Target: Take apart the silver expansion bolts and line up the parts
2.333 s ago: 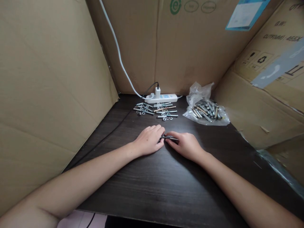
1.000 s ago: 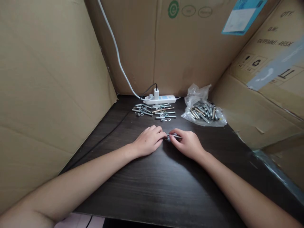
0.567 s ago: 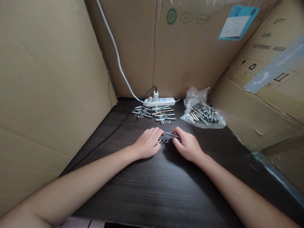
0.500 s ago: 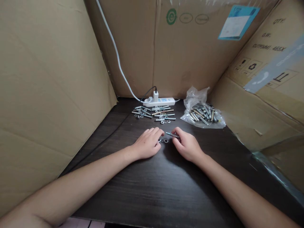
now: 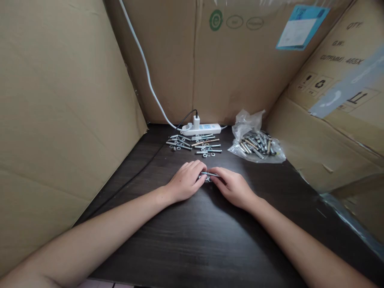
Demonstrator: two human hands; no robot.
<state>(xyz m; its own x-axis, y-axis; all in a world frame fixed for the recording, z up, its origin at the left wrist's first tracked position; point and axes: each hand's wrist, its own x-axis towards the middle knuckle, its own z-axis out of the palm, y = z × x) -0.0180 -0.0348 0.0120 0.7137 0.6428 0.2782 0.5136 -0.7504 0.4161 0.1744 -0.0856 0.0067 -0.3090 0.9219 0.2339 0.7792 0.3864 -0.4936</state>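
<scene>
A slim metal bolt [image 5: 212, 174] lies sideways between my two hands, low over the dark table. My right hand [image 5: 237, 186] is closed around its right end, thumb and fingers pinching it. My left hand [image 5: 186, 182] has its fingers closed at the bolt's left end, and the fingertips partly hide that end. Just below the bolt, small ring-shaped pieces [image 5: 208, 180], washers or nuts, rest on the table, partly covered by the fingers.
Several long bolts [image 5: 208, 151] with loose nuts and washers lie farther back, before a white power strip [image 5: 207, 129]. A clear plastic bag [image 5: 258, 146] of metal bolts sits to the right. A black cable [image 5: 135, 174] crosses the left side. Cardboard boxes [image 5: 168, 60] wall in the table [image 5: 186, 240].
My right hand has moved left with the bolt, bringing the bolt's left end to my left fingers. The left hand has stayed nearly in place.
</scene>
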